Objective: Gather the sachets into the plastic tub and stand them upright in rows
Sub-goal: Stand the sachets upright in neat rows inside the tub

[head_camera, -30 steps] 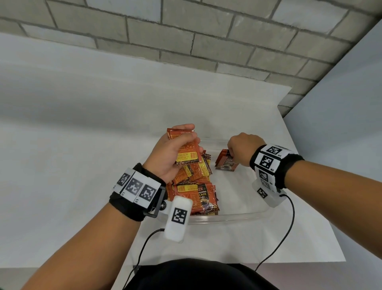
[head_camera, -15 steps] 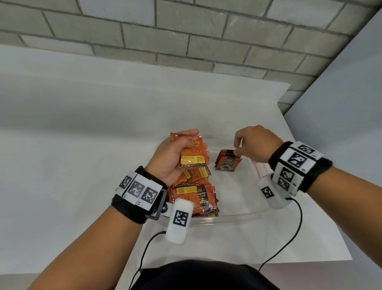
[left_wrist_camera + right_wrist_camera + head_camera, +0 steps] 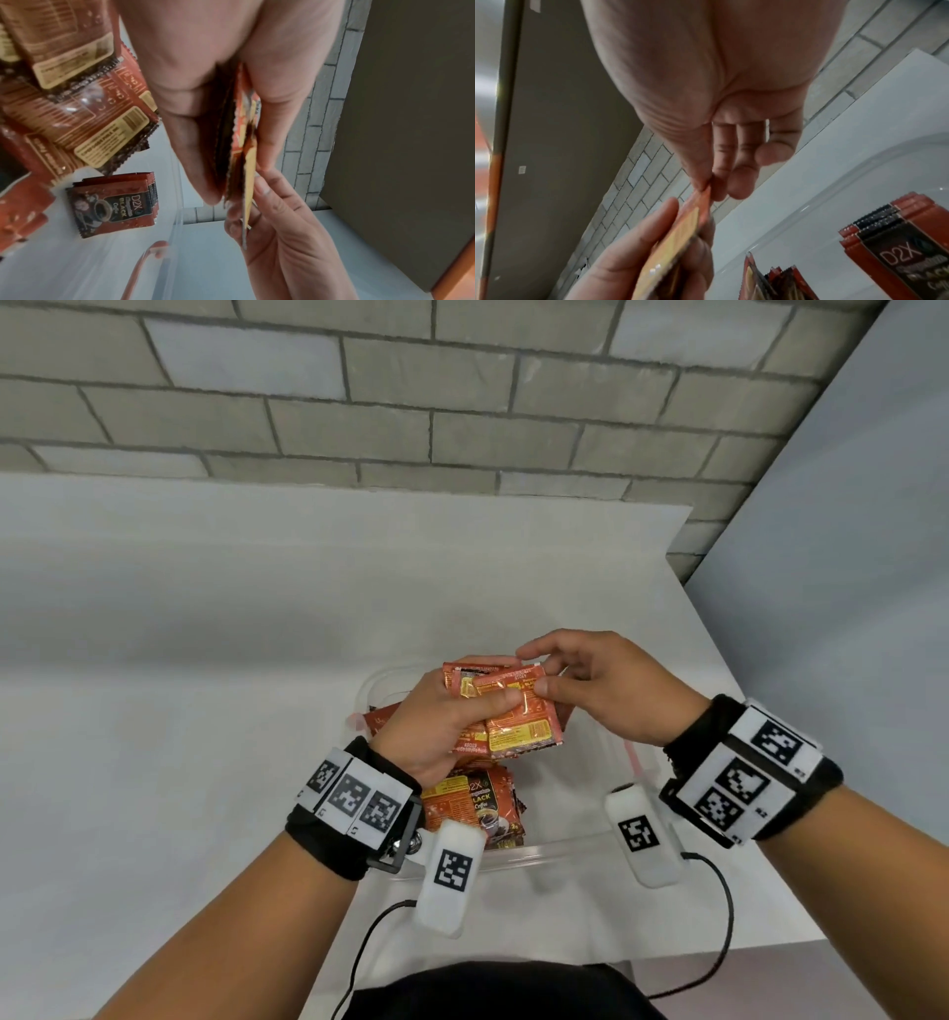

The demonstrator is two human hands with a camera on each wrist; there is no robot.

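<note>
The left hand [image 3: 436, 726] is gripping a small stack of orange sachets [image 3: 506, 719] above the plastic tub [image 3: 554, 852], its thumb pressing across their front and its fingers curling behind them; the left wrist view is showing the packets [image 3: 237, 142] edge-on, squeezed between thumb and fingers. The right hand [image 3: 606, 695] is meeting it from the right, its thumb and forefinger pinching the upper right corner of the frontmost sachet while its other fingers are hanging loosely curled; the right wrist view is showing that same pinch [image 3: 707, 189] on the packet's edge. Below the hands, loose sachets [image 3: 475, 806] are lying in an untidy pile toward the near left corner of the tub, one of them facing up with a dark label reading "BLACK Coffee". A few more sachets [image 3: 115, 203] are lying stacked flat on the tub floor toward its far side, apart from the pile, hidden behind the hands in the head view. The clear tub is sitting on the white worktop [image 3: 179, 762] near its right edge, close to the person. Both wrists are wearing black bands with white marker tags, and thin black cables are trailing off the near edge of the worktop.
</note>
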